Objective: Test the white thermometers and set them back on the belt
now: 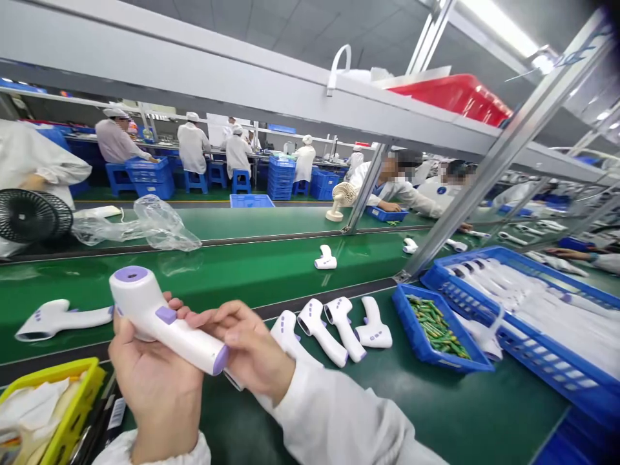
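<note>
Low at centre-left, above the green surface (271, 271), both hands clamp one white thermometer (165, 318): left hand (155, 381) under its head, right hand (252, 349) at the handle end, long axis slanting down-right

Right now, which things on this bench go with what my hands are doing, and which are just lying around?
In hand:
left hand and right hand hold the white thermometer
row of thermometers
battery tray

Lying about:
plastic bag
black fan
yellow basket
red bin
</note>
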The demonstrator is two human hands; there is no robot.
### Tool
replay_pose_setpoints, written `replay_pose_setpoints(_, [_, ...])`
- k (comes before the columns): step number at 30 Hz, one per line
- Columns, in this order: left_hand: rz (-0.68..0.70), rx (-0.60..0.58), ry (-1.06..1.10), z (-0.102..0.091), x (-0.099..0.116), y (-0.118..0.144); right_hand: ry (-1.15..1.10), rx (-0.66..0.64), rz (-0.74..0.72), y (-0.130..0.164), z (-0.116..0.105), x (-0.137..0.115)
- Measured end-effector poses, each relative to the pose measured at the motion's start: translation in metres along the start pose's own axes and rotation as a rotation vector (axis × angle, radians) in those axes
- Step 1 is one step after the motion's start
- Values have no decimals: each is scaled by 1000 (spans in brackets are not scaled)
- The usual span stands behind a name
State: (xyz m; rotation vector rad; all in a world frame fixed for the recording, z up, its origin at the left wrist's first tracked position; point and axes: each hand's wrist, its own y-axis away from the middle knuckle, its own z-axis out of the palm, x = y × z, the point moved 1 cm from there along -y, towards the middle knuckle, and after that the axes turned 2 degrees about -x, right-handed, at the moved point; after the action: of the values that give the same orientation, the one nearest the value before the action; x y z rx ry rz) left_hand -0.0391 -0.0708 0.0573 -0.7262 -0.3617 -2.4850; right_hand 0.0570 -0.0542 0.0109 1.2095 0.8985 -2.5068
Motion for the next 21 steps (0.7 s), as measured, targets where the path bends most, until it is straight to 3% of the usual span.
replay_pose_setpoints(2, [-36, 23, 73, -1, 3, -3, 596, -125, 48, -16, -47, -14])
replay_pose_setpoints(4, [-67, 48, 125, -2, 6, -7, 1486, -209, 221, -32, -104, -32])
replay_pose_setpoints(7, [-87, 89, 135, -1, 8, -11, 1772, -91, 377, -44, -183, -61])
replay_pose_setpoints(10, [-155, 125, 121, 3, 8, -11, 1875, 20, 470, -40, -231, -75])
replay_pose_setpoints(13, [-194, 141, 120, 5, 8, -9, 1859, 112, 481, -34, -251, -71])
replay_pose_setpoints(17, [-187, 120, 126, 4, 9, -10, 1674, 244, 397, -40, -248, -57])
replay_pose_setpoints(21, [-173, 92, 110, 2, 7, -11, 1325, 459, 200, -50, -225, -57])
